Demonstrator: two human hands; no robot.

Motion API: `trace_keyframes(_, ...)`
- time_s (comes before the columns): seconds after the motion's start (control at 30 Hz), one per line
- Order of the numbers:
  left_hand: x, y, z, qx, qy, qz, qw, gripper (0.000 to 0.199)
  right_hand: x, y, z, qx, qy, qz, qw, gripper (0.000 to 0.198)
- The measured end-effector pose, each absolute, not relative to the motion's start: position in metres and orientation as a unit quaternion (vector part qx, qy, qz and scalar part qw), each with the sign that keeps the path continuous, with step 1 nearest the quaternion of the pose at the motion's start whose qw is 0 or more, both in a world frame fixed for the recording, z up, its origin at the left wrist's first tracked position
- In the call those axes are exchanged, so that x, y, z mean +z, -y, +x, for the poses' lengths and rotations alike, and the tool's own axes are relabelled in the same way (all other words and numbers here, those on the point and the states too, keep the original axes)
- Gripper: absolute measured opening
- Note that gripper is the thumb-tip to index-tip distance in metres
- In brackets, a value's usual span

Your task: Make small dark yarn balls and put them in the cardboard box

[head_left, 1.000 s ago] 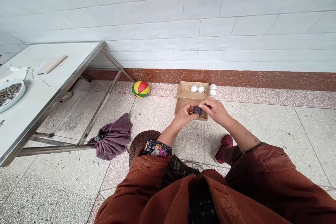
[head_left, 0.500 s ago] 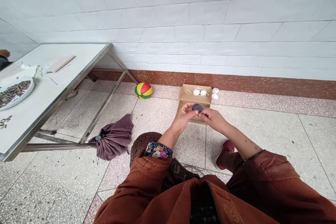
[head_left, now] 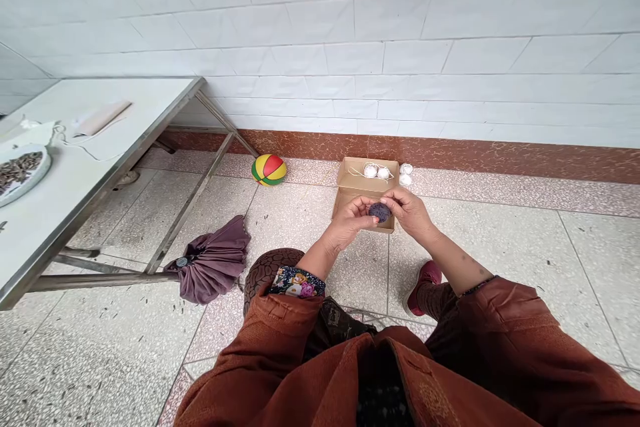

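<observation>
A small dark purple-grey ball of yarn (head_left: 379, 212) is held up in front of me, over the open cardboard box (head_left: 345, 177) on the floor. My left hand (head_left: 351, 219) grips the ball from its left side, thumb below and fingers behind. From the upper right, the pinched fingers of my right hand (head_left: 407, 211) touch the top of the ball; any loose strand between them is too fine to make out. White yarn balls (head_left: 370, 171) with loose strands lie in the back part of the box. Other white yarn balls (head_left: 405, 174) sit on the floor beside it.
To the left stands a metal-framed table (head_left: 165, 103) with a dish of dark pieces (head_left: 25, 170) and a rolled pinkish item (head_left: 103, 118). A colourful ball (head_left: 269, 169) lies by the tiled wall. A folded purple umbrella (head_left: 215, 260) rests near the table leg.
My right hand has shifted up from the ball's lower right side to its top. The ball now sits slightly lower and shows more. The view has shifted slightly.
</observation>
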State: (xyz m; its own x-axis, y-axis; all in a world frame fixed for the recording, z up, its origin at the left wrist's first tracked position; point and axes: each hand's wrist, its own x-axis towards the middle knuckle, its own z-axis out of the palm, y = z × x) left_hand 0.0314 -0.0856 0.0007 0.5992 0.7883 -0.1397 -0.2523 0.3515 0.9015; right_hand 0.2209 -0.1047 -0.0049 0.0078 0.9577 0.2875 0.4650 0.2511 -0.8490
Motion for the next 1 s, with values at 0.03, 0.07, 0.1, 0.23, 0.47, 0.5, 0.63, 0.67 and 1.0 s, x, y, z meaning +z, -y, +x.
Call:
trace_keyframes(0.03,0.001,0.085,0.031,0.354,-0.287,0.439,0.774,0.042,-0.008,0.105,0.219,0.277,0.644,-0.555,0.447,0.022)
trace_keyframes(0.07,0.001,0.085,0.032,0.373,-0.285,0.424,0.774,0.042,-0.01,0.106,0.217,0.282,0.645,-0.56,0.437,0.022)
trace_keyframes(0.1,0.001,0.084,0.032,0.393,-0.289,0.413,0.769,0.042,-0.012,0.108,0.214,0.284,0.652,-0.561,0.423,0.022)
trace_keyframes(0.23,-0.004,0.077,0.035,0.449,-0.347,0.418,0.709,0.041,-0.014,0.118,0.208,0.271,0.725,-0.534,0.339,0.018)
trace_keyframes(0.47,-0.008,0.077,0.039,0.369,-0.379,0.492,0.691,0.042,0.007,0.121,0.222,0.255,0.752,-0.477,0.376,0.019)
trace_keyframes(0.5,-0.007,0.079,0.039,0.353,-0.36,0.495,0.708,0.042,0.007,0.119,0.226,0.249,0.735,-0.489,0.397,0.019)
trace_keyframes(0.63,-0.004,0.083,0.041,0.345,-0.286,0.441,0.778,0.046,-0.007,0.111,0.235,0.267,0.673,-0.547,0.422,0.02)
trace_keyframes(0.67,-0.004,0.084,0.042,0.359,-0.279,0.421,0.785,0.047,-0.012,0.111,0.234,0.281,0.667,-0.553,0.413,0.019)
trace_keyframes(1.0,-0.017,0.059,0.047,0.343,-0.36,0.55,0.671,0.042,-0.016,0.119,0.23,0.274,0.727,-0.49,0.395,0.019)
